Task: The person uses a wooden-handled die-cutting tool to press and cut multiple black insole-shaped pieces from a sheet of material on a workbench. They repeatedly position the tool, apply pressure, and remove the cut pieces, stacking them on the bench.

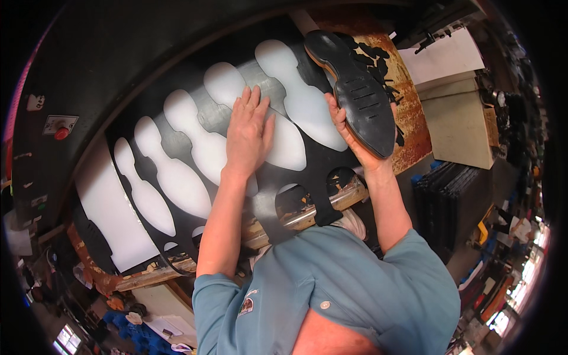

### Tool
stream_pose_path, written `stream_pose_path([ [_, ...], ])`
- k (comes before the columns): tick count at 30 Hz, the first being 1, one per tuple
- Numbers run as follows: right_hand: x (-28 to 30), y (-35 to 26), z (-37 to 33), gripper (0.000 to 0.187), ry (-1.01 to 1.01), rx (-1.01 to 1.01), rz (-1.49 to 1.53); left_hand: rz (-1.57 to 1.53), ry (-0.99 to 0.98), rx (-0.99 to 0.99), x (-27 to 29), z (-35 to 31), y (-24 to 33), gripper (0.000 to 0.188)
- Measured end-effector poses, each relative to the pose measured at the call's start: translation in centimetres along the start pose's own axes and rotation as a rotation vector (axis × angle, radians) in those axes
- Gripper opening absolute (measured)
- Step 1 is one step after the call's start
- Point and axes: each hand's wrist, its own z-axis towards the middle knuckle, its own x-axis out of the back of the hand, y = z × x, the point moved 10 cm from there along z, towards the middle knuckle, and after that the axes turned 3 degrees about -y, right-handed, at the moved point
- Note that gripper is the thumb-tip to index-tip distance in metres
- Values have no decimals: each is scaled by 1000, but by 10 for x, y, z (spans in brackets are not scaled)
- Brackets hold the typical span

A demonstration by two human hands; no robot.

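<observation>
A black sheet (322,168) with several sole-shaped cut-outs lies in front of me, and the white surface (149,204) beneath shows through the holes. My left hand (251,133) rests palm down on it with fingers out, partly over the cut-out near the middle, and grips nothing. At the right, my right hand (365,152) holds a black sole-shaped piece (362,97) at its wide end. Several slots cross its top and a tan edge shows along its side. Thumb and palm are against the edges; the underside and some fingers are hidden.
A dark machine beam (160,35) spans the far side, with a red button (61,133) at the left. Black scraps (378,56) lie on a rusty-brown board (414,127). Right of it stand a cream box (455,124) and stacked black sheets (452,198).
</observation>
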Motion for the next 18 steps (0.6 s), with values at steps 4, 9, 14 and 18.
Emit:
stream_pose_path([
  [4,-23,-19,1,86,42,44,-621,-54,37,-7,3,1,-1,38],
  [9,-61,-35,0,103,129,406,-1976,-87,46,1,5,2,-3,35],
  [14,-60,8,9,83,-186,703,-2745,-117,45,2,5,2,-3,33],
  [18,-32,5,13,67,-297,657,-2830,-105,46,7,5,1,-3,32],
])
